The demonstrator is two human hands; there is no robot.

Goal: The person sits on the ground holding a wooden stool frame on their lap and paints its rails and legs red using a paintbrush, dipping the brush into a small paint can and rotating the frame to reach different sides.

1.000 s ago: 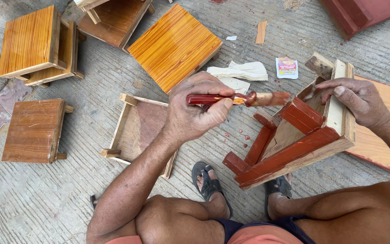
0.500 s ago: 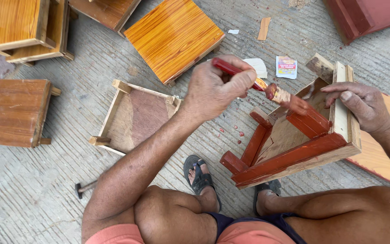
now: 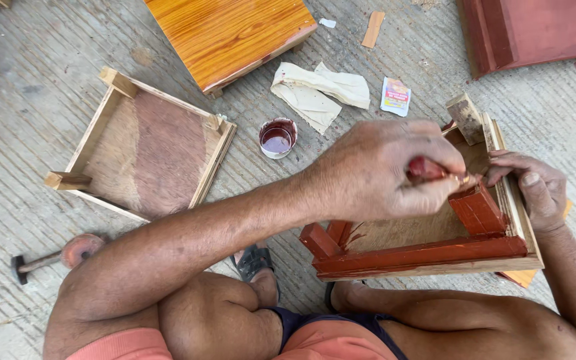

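My left hand [image 3: 375,177] is closed around a red-handled brush [image 3: 425,168], its tip at a red-painted leg inside an overturned small wooden stool [image 3: 421,257]. The stool lies tipped on the ground between my knees; its rails and legs are red and its inner panel is bare wood. My right hand [image 3: 528,187] grips the stool's unpainted right edge and holds it steady. A small cup of red-brown paint [image 3: 277,137] stands on the concrete to the left of my left hand.
An unpainted upturned stool [image 3: 148,150] lies at the left. A varnished orange stool [image 3: 228,33] sits at the top. A crumpled cloth [image 3: 318,90] and a small packet [image 3: 395,96] lie near the cup. A hammer [image 3: 55,257] is at lower left, a red wooden piece [image 3: 535,30] at top right.
My left hand has carried the brush to the right and down, from above the ground onto the stool's inner leg. The view has shifted and closed in on the stool.
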